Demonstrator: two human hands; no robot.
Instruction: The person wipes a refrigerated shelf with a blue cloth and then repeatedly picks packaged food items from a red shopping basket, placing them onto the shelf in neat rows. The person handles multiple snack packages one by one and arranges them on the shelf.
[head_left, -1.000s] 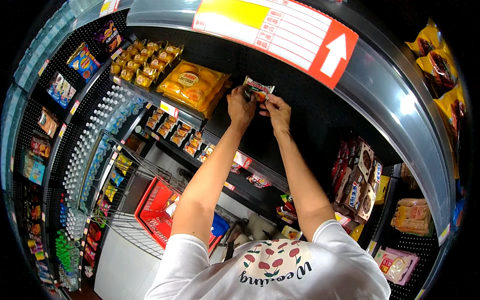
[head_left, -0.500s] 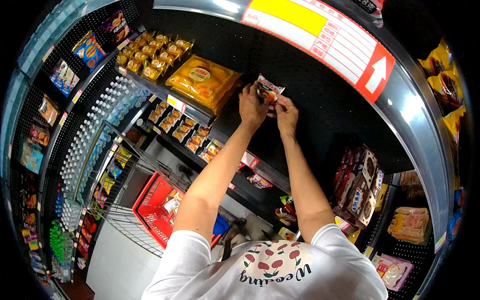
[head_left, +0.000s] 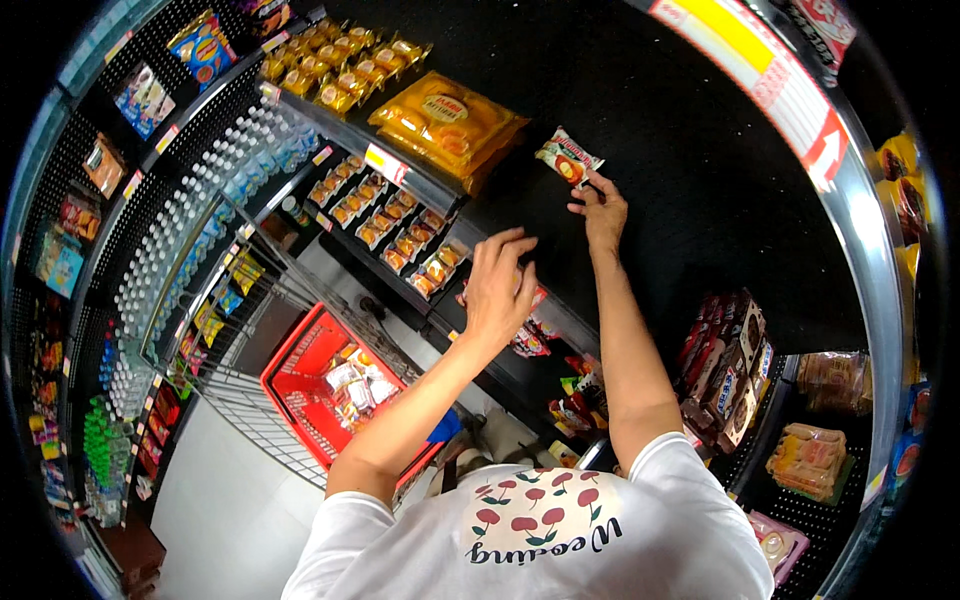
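Note:
A small wrapped snack (head_left: 568, 152) with red, white and brown printing lies on the black upper shelf (head_left: 700, 200), right of some large yellow snack bags (head_left: 440, 120). My right hand (head_left: 605, 212) is at the snack's lower right edge, fingertips touching it, thumb apart. My left hand (head_left: 498, 292) hangs lower and nearer me, fingers spread and bent with no held item visible, over the shelf front. It partly hides a lower shelf's packs.
Small golden packs (head_left: 345, 75) top the left end, with wrapped pastries (head_left: 385, 215) below. A red basket (head_left: 285, 390) holding packets sits in a wire cart (head_left: 250, 350). Bottles (head_left: 175, 260) line the left shelving. Boxed cookies (head_left: 725, 370) stand at right.
My left hand has let go of the snack and moved down toward me. The snack has shifted right, with my right hand still at it. The view has swung, showing more basket contents.

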